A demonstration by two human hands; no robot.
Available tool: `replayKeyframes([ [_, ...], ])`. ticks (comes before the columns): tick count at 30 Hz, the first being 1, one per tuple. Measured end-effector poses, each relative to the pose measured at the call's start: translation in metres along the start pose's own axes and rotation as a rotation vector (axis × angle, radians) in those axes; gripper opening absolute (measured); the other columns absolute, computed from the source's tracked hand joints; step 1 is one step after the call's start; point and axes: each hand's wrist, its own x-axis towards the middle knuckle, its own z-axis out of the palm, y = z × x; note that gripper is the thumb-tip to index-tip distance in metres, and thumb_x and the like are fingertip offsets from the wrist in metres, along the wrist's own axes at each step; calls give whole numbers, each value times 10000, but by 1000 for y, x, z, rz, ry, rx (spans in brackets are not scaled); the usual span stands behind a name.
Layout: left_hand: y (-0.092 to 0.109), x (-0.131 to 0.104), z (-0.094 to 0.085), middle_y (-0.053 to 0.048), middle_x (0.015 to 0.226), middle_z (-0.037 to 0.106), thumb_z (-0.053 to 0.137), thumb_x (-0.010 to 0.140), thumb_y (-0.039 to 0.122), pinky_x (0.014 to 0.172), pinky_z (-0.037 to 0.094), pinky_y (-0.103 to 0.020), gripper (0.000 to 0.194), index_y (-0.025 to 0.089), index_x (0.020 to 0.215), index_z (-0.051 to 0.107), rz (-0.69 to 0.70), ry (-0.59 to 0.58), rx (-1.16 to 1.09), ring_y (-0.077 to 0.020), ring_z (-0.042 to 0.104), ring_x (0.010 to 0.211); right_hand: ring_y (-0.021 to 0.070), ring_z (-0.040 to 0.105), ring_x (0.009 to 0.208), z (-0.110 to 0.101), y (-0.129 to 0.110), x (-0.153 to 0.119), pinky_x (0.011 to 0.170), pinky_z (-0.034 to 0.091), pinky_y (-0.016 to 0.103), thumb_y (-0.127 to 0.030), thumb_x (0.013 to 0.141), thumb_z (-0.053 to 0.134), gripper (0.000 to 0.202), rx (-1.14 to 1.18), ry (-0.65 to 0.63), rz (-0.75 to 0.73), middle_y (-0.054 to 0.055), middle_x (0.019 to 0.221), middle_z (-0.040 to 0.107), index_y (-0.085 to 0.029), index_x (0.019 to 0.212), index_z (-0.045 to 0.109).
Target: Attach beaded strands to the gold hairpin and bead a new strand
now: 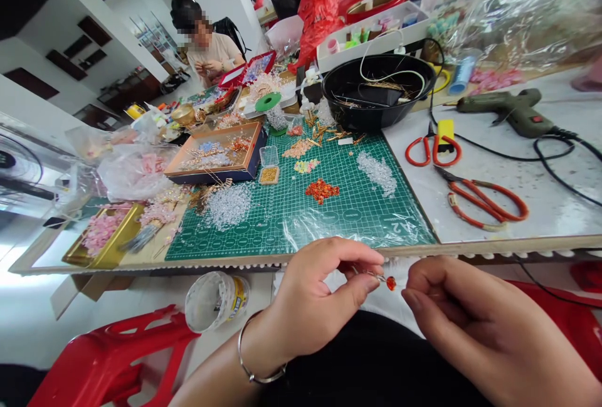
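My left hand, with a bangle on its wrist, pinches a thin wire piece in front of the table edge. A red-orange bead sits at the wire's right end, just past my fingertips. To the right of the bead, my right hand has its thumb and forefinger pressed together; whatever they may hold is too small to make out. Beyond my hands, a green cutting mat carries a pile of red-orange beads and heaps of clear beads.
Red-handled pliers, orange-handled scissors and a glue gun lie at right. A black bowl stands behind the mat, an open box left of it. A white bucket and red stool are below. Another person sits opposite.
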Motion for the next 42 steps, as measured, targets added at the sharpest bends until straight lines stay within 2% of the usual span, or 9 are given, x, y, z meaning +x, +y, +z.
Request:
replayKeyframes([
  [5,1,1,0,-37,922,758,677,876,128,746,552,-222,192,171,1063,669,23,-22,-4,-125,698,824,100,449,421,0,1,1,366,404,174,-221,940,479,163,-1,-6,-10,-55,558,470,-253,782,508],
  [13,4,3,1,-43,919,760,681,871,133,764,560,-254,210,183,1074,692,-27,-5,-58,-145,705,825,97,566,506,0,2,1,450,468,190,-231,953,495,19,-72,-20,-68,-36,674,600,-245,940,496],
  [19,-1,5,6,-10,929,743,736,836,132,762,558,-209,248,224,1063,698,-219,-6,-456,-106,689,835,112,607,589,5,5,3,526,506,213,-222,992,439,157,29,-97,-43,-5,722,623,-233,852,510],
  [22,-7,6,9,3,942,745,802,775,120,737,545,-176,306,234,1040,700,-334,-9,-731,-83,685,810,96,585,578,6,7,2,525,494,193,-210,998,451,145,82,-49,-32,-31,705,609,-243,884,533],
  [25,-13,7,12,-12,937,742,841,738,137,805,533,-196,310,209,1016,722,-457,8,-855,-96,678,868,81,541,534,7,8,2,489,462,163,-194,985,470,137,56,41,-50,-50,671,585,-248,874,530],
  [28,-16,8,15,-23,869,725,837,754,195,750,504,-199,211,174,948,757,-528,-7,-865,-93,651,798,79,533,548,7,7,1,502,458,154,-186,975,492,117,30,66,-67,-52,681,585,-246,886,539],
  [33,-14,8,18,-26,819,713,800,781,199,703,463,-205,61,164,827,779,-505,29,-885,-97,618,756,82,524,557,11,8,-4,516,453,169,-218,995,486,142,48,-3,-13,-47,675,570,-236,867,547],
  [38,-10,7,19,-15,812,695,764,824,232,707,460,-208,72,181,874,775,-465,30,-830,-94,591,753,86,483,522,13,8,-4,469,441,166,-267,1003,473,237,128,-38,86,-46,626,516,-223,779,537],
  [42,-11,7,20,-16,810,683,779,808,245,667,451,-207,89,175,862,764,-461,36,-807,-91,571,722,95,508,526,14,4,0,472,458,175,-319,994,484,263,176,-55,140,-33,627,555,-216,767,569],
])
